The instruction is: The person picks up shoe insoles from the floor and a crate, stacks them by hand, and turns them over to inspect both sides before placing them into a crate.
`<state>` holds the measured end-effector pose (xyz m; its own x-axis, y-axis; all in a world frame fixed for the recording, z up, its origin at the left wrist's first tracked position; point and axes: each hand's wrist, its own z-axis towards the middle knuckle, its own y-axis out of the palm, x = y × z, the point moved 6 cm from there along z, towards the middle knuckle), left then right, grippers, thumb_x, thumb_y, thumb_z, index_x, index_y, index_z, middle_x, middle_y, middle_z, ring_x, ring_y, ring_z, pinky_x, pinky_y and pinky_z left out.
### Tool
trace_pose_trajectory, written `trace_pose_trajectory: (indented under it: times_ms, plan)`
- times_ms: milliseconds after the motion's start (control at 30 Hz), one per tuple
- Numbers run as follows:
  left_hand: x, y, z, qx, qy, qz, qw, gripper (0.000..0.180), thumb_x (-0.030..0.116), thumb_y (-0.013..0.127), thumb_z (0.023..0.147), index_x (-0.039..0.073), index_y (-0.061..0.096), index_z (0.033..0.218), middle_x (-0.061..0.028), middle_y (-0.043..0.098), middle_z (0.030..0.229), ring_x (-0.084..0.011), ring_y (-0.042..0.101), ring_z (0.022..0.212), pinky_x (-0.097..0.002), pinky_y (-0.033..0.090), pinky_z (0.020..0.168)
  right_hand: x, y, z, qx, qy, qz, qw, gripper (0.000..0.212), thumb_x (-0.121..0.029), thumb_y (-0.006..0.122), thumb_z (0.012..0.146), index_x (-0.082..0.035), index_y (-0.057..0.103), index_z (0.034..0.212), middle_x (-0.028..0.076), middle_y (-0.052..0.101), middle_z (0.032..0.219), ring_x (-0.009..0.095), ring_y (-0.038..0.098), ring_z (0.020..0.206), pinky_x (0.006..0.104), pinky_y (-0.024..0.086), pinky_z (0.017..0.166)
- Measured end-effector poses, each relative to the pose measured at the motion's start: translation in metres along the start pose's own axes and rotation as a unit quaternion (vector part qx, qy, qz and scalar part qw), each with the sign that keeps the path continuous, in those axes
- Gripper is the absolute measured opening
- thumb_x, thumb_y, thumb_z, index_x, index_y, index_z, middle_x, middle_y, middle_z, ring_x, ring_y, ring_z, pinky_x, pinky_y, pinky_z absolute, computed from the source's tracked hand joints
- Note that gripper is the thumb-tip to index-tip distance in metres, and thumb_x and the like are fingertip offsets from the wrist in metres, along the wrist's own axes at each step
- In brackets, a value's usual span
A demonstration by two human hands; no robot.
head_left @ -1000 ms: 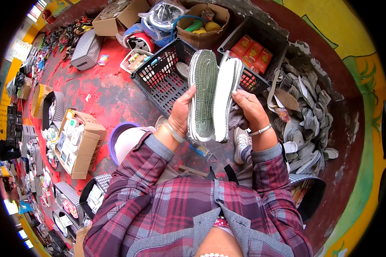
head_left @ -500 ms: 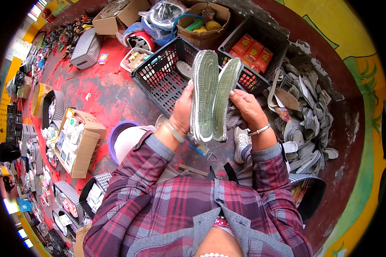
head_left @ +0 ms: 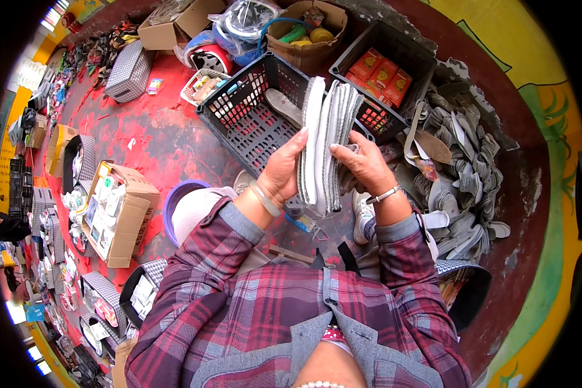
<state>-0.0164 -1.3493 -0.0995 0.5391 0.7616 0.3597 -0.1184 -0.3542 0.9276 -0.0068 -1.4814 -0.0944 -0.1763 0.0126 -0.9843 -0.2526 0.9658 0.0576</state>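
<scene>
A stack of stitched shoe insoles stands upright between my two hands, its long white and grey edges facing me. My left hand grips the left side of the stack. On the right side, my right hand closes round the insoles, its thumb on the near edges and its other fingers partly hidden. Just beyond the stack is a black plastic crate with a pale insole lying in it. A large heap of grey insoles lies at the right.
A second black crate holds orange boxes. Behind are a cardboard tub and a white basket. To the left stand an open carton and a purple basin. Checked bins line the far left. A painted wall curves along the right.
The insoles have turned from showing their green stitched faces to showing their edges, pressed closer together. My right hand has shifted slightly left. More of the insole in the crate shows.
</scene>
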Motion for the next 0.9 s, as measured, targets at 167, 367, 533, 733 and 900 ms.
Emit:
trace_pose_trajectory:
  times_ms: [167, 367, 533, 733, 900]
  plan:
    - [0.011, 0.004, -0.003, -0.003, 0.05, -0.028, 0.998, 0.042, 0.028, 0.04, 0.098, 0.003, 0.04, 0.132, -0.0146, 0.053, 0.124, -0.0269, 0.055, 0.111, -0.0415, 0.043, 0.097, -0.017, 0.002, -0.009, -0.005, 0.043, 0.069, 0.997, 0.041, -0.025, 0.065, 0.082, 0.002, 0.056, 0.113, 0.005, 0.063, 0.093, 0.01, 0.057, 0.08, 0.0231, 0.045, 0.069]
    - [0.015, 0.007, -0.004, -0.016, 0.062, -0.037, 0.997, 0.04, 0.026, 0.038, 0.097, 0.004, 0.042, 0.13, -0.0138, 0.053, 0.124, -0.0273, 0.054, 0.112, -0.042, 0.042, 0.099, -0.018, -0.001, -0.01, -0.015, 0.045, 0.053, 0.997, 0.04, -0.024, 0.064, 0.083, 0.002, 0.056, 0.113, 0.005, 0.063, 0.096, 0.011, 0.058, 0.083, 0.0232, 0.046, 0.073]
    - [0.013, 0.004, -0.005, -0.007, 0.055, -0.047, 0.997, 0.039, 0.026, 0.036, 0.098, 0.004, 0.043, 0.129, -0.0135, 0.054, 0.123, -0.0263, 0.054, 0.111, -0.0408, 0.042, 0.098, -0.019, 0.0, -0.011, -0.018, 0.039, 0.057, 0.997, 0.043, -0.027, 0.067, 0.082, 0.002, 0.057, 0.113, 0.006, 0.063, 0.096, 0.011, 0.058, 0.084, 0.0239, 0.046, 0.074]
    - [0.007, 0.002, -0.005, 0.01, 0.047, -0.027, 0.998, 0.044, 0.029, 0.041, 0.096, 0.003, 0.04, 0.132, -0.0118, 0.054, 0.121, -0.0222, 0.056, 0.106, -0.037, 0.046, 0.093, -0.026, 0.003, -0.012, 0.042, 0.02, -0.05, 0.998, 0.045, -0.029, 0.071, 0.079, 0.004, 0.059, 0.107, 0.008, 0.064, 0.091, 0.011, 0.059, 0.077, 0.024, 0.047, 0.068]
    - [-0.001, 0.006, -0.014, 0.048, -0.016, 0.115, 0.992, 0.052, 0.027, 0.056, 0.085, -0.003, 0.044, 0.126, -0.0156, 0.057, 0.113, -0.0258, 0.058, 0.104, -0.0385, 0.046, 0.092, -0.011, -0.009, -0.011, 0.075, 0.041, -0.103, 0.991, 0.043, -0.033, 0.069, 0.078, 0.004, 0.061, 0.097, 0.008, 0.063, 0.075, 0.01, 0.057, 0.062, 0.0247, 0.045, 0.054]
